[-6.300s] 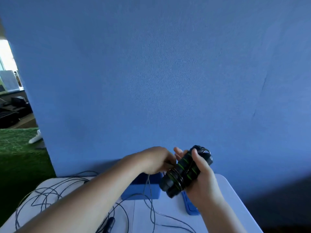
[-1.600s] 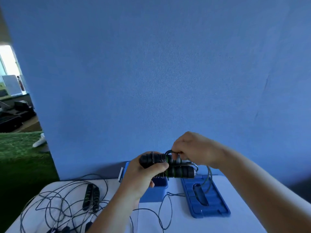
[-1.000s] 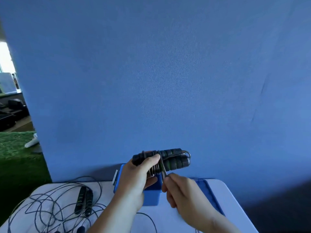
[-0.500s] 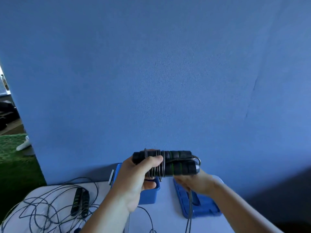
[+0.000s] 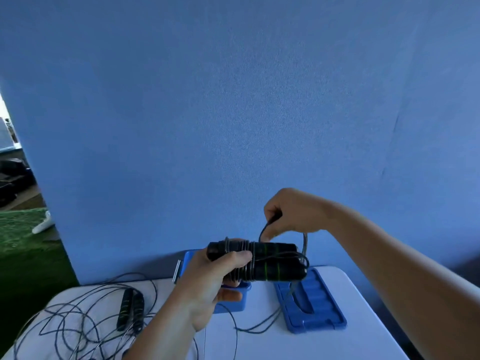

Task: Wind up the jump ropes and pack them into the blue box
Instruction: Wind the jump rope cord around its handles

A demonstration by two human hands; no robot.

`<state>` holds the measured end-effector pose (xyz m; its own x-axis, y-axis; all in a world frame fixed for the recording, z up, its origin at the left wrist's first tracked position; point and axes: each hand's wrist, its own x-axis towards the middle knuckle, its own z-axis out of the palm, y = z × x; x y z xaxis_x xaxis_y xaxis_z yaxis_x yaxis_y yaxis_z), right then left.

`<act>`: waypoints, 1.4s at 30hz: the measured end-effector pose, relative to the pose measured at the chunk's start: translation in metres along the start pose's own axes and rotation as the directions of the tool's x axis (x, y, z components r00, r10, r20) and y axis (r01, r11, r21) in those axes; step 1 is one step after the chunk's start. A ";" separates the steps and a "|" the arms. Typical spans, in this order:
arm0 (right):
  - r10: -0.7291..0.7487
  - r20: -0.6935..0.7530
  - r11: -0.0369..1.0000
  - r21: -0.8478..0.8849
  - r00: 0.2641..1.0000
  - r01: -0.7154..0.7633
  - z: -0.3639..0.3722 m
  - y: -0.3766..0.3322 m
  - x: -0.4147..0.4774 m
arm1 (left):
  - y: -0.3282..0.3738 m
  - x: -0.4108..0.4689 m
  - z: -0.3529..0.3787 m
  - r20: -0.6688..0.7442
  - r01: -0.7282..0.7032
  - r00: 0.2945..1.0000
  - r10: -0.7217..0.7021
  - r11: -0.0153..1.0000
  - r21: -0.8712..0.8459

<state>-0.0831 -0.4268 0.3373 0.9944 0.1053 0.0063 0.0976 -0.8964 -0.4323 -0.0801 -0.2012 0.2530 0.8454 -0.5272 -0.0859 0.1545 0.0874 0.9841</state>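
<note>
Nearest on desk (image 5: 350,341): second jump rope (image 5: 130,307), unwound. Gripping paired handles (image 5: 272,262) in left hand (image 5: 215,279), above blue box (image 5: 233,304). Pinching cord (image 5: 261,233) in right hand (image 5: 291,216) just above. Pull taut, lay turns side by side. Long axis horizontal, cord ends pointing right.

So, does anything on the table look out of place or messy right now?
Yes: on the left of the table a second jump rope lies unwound in a loose tangle. The blue lid lies off, right of the blue box. Nothing looks spilled or damaged.
</note>
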 end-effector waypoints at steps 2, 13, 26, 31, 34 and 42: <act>-0.002 -0.026 0.997 -0.083 1.000 0.000 -0.005 -0.010 -0.002 | 0.001 0.001 -0.001 -0.013 -0.008 1.000 0.008 1.000 0.019; 0.163 -0.171 0.958 0.262 0.972 -0.115 0.026 -0.042 -0.022 | 0.004 0.016 -0.007 -0.216 -0.080 0.972 0.090 0.995 0.056; 0.155 -0.175 0.780 0.626 0.972 -0.012 0.111 -0.036 -0.058 | -0.004 0.029 0.010 -0.333 -0.176 0.938 0.095 0.959 -0.223; 0.150 -0.217 0.759 0.651 0.965 0.028 0.128 -0.026 -0.060 | 0.000 0.027 0.014 -0.324 -0.164 0.944 0.062 0.941 -0.297; 0.121 -0.236 0.751 0.656 0.964 0.067 0.134 -0.018 -0.058 | 0.003 0.024 0.015 -0.297 -0.145 0.954 0.042 0.932 -0.331; 0.084 -0.284 0.797 0.594 0.955 0.107 0.146 0.008 -0.048 | 0.009 0.020 0.014 -0.281 -0.124 0.960 0.002 0.900 -0.418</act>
<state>-0.1363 -0.3764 0.2018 0.9693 -0.0971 0.2261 0.1604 -0.4478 -0.8797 -0.0690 -0.2227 0.2621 0.9554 -0.2683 -0.1238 0.2474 0.4973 0.8316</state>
